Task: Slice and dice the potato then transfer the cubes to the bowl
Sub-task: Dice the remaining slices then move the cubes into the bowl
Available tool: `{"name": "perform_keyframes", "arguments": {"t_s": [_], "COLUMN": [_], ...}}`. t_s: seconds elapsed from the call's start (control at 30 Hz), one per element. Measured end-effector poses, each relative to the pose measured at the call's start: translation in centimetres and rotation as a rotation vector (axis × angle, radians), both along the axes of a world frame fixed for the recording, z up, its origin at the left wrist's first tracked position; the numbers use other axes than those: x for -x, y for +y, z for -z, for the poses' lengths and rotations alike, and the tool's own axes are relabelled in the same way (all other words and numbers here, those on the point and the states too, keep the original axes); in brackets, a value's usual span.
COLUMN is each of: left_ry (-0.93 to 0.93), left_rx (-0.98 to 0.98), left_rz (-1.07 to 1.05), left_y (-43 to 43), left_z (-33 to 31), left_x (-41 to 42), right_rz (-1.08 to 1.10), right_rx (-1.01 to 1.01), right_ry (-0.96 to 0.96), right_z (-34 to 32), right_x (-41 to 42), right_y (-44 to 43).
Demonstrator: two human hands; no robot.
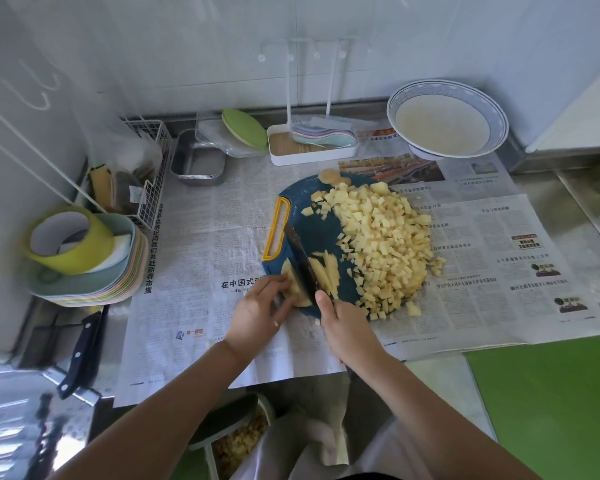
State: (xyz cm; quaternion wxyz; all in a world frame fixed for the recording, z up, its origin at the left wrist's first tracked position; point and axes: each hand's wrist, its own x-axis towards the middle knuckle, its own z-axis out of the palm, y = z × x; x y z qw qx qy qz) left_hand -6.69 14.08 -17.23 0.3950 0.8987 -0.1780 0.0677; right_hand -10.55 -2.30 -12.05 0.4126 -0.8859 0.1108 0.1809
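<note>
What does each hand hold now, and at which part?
The right hand grips the dark-bladed kitchen knife by its handle. The left hand holds the pale yellow potato piece at its left side.

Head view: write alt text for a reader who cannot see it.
A right hand grips a knife, its blade down in a potato that the left hand holds on a blue board. A big heap of cubes covers the board's right side; a bowl stands apart, back right.
</note>
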Motion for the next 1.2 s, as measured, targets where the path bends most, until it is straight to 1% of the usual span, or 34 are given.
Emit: {"name": "perform_keyframes", "arguments": {"t_s": [0.07,0.17,0.27,0.37,0.53,0.67,0.77,0.9,0.97,1.03,1.13,1.2], "left_ry": [0.05,0.156,0.272,0.318,0.275,0.208,0.192,0.166,0.149,0.139,0.111,0.099], "left_rx": [0.077,0.171,0.26,0.298,0.261,0.213,0.209,0.205,0.198,0.181,0.157,0.159], "left_rz": [-0.077,-0.194,-0.241,-0.253,-0.245,-0.21,-0.207,-0.177,-0.167,-0.148,-0.115,-0.113], "left_y": [-0.3,-0.6,-0.7,-0.8,-0.6,-0.5,-0.4,-0.3,-0.3,-0.3,-0.2,-0.1], "left_z": [-0.4,-0.7,-0.9,-1.4,-1.5,-1.4,-1.2,-1.1,-0.9,-0.8,-0.6,-0.6], "left_x": [-0.2,-0.4,-0.6,-0.6,-0.7,-0.8,-0.9,-1.0,-1.0,-1.0,-1.2,-1.1], "right_rz": [-0.015,-0.055,-0.075,-0.079,-0.106,-0.146,-0.156,-0.137,-0.13,-0.11,0.024,0.088], "right_rx": [-0.004,0.058,0.082,0.085,0.126,0.256,0.375,0.385,0.372,0.296,0.019,-0.078], "right_ry": [-0.039,-0.111,-0.098,-0.071,-0.088,-0.053,-0.087,0.027,0.04,0.025,0.056,0.032], "right_z": [-0.5,-1.1,-1.3,-1.3,-1.5,-0.9,-0.3,0.3,0.2,0.1,0.6,1.2], "right_x": [0.6,1.7,2.6,3.0,3.4,3.2,3.3,2.6,2.3,2.2,1.7,1.6], "right_y": [-0.1,0.1,0.3,0.6,1.2,2.0,2.8,3.0,2.9,2.3,1.0,0.7]}}
